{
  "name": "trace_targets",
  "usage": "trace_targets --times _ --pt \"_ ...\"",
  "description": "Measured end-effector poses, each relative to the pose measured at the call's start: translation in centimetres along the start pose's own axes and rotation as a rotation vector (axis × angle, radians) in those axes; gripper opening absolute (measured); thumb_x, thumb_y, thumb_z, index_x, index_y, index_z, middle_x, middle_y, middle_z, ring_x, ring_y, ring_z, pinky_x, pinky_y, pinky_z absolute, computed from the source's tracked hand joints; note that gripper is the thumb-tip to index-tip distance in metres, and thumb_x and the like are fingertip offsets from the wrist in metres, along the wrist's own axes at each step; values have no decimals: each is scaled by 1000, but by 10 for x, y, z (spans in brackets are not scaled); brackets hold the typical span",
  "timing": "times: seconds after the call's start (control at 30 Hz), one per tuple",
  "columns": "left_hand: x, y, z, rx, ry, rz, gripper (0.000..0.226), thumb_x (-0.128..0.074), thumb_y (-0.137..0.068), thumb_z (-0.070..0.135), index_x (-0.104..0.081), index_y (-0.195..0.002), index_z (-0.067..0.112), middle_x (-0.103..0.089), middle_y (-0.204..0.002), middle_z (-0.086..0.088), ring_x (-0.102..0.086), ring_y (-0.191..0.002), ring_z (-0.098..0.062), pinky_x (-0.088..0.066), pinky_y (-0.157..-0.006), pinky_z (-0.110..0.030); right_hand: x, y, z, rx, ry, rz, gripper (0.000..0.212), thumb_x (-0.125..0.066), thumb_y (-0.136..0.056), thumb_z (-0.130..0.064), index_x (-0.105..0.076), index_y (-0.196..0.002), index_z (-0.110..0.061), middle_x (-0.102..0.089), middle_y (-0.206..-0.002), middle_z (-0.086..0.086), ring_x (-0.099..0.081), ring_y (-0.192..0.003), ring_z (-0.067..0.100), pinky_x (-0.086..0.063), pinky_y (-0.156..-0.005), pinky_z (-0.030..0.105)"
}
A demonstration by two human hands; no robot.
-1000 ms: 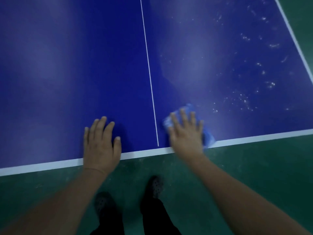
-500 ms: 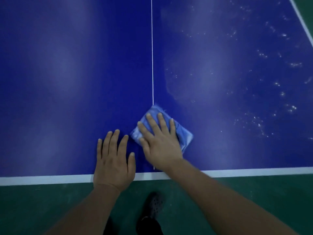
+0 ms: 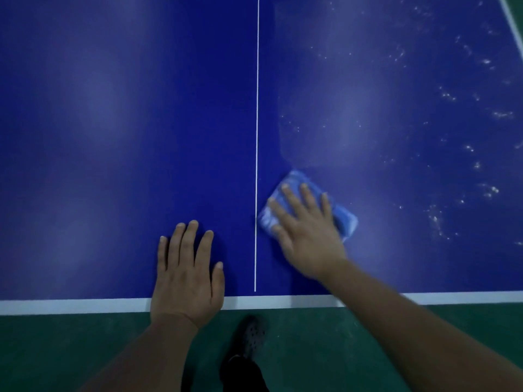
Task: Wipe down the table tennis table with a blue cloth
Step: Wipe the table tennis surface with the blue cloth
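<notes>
- Folded light-blue fabric cloth (image 3: pixel 343 215) lies flat on the dark blue table tennis surface (image 3: pixel 113 137), just right of the thin white centre line (image 3: pixel 257 137), under the right hand (image 3: pixel 307 230).
- Right-hand grip: fingers straight and spread, pressing down on the cloth, not curled round it.
- Left hand (image 3: pixel 188 275) flat and open on the surface at the white end-line edge (image 3: pixel 70 305), holding nothing; looks like a brace.
- Handling judgement: the cloth is light, soft and limp and slides easily on the smooth top; best driven by flat palm pressure at its middle, since loose corners could bunch.
- White dusty specks (image 3: pixel 441 216) remain on the right half.
- Versus half a second ago: the cloth and right hand sit further right, off the centre line; the left hand has not moved.
</notes>
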State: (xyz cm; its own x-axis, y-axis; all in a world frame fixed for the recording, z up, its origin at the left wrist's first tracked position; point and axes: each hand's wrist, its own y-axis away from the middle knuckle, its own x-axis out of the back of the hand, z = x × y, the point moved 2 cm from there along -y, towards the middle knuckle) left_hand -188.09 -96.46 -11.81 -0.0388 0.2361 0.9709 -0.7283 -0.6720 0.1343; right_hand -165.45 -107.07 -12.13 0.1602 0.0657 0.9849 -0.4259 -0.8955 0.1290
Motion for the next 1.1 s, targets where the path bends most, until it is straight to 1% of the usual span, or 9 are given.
trace_targets --times 0.17,0.23,0.4,0.57,0.67,0.83,0.93,1.03,1.1 --pt "-2 1 1 4 -16 -22 61 -31 -95 41 -43 -144 7 -32 -156 -17 -21 -148 -33 -9 -120 -54 25 23 133 -880 -119 12 63 -10 -98 -53 -16 -157 -33 -4 -167 1 -1 -152 32 -4 -119 62" --pt "-1 0 0 6 -9 -26 61 -31 -95 40 -45 -143 7 -34 -155 -17 -22 -147 -33 -9 -120 -54 19 32 105 -809 -92 15 64 -11 -97 -53 -19 -157 -32 -7 -167 3 -3 -152 33 -4 -119 62" --pt "-2 1 0 4 -7 -3 60 -32 -94 40 -48 -141 6 -35 -154 -17 -24 -147 -32 -9 -119 -53 -5 14 -42 -203 3 54 53 -21 -103 -46 -34 -152 -29 -22 -163 6 -11 -151 37 -4 -118 61" --pt "-3 1 0 -1 -4 21 61 -33 -94 39 -50 -139 3 -37 -154 -17 -25 -146 -32 -12 -119 -53 -8 -73 -109 -78 -109 87 53 -24 -101 -45 -29 -153 -32 -17 -165 5 -3 -152 35 4 -118 64" --pt "-2 0 1 -4 -23 -6 60 -33 -93 39 -50 -139 4 -36 -154 -18 -24 -146 -33 -11 -119 -53 3 -118 -58 -200 -75 96 58 -28 -98 -39 -27 -154 -30 -17 -165 7 -7 -150 41 3 -114 68" --pt "-1 0 0 2 -58 -53 61 -33 -94 40 -48 -141 5 -34 -154 -19 -23 -147 -33 -10 -119 -54 34 -95 165 -943 -88 127 53 -23 -105 -41 -24 -156 -29 -13 -165 9 -6 -150 44 -2 -112 71" --pt "-1 1 1 -2 -63 -47 61 -32 -94 40 -47 -141 4 -35 -154 -19 -23 -146 -34 -9 -119 -54 44 -62 204 -1206 -186 114 57 -15 -103 -47 -18 -157 -31 -7 -166 5 0 -151 42 3 -113 68" --pt "-1 1 1 -3 -43 -37 60 -32 -94 40 -47 -140 4 -34 -153 -19 -24 -146 -34 -9 -119 -55 30 -66 131 -1066 -104 199 54 -25 -104 -42 -25 -156 -26 -15 -165 11 -9 -149 44 -3 -114 68" --pt "-2 2 1 -1 -38 -25 60 -32 -94 40 -46 -140 4 -34 -153 -19 -24 -146 -35 -10 -119 -55 13 -67 46 -683 -52 192 53 -32 -102 -38 -32 -154 -25 -23 -162 12 -17 -148 45 -7 -114 68"
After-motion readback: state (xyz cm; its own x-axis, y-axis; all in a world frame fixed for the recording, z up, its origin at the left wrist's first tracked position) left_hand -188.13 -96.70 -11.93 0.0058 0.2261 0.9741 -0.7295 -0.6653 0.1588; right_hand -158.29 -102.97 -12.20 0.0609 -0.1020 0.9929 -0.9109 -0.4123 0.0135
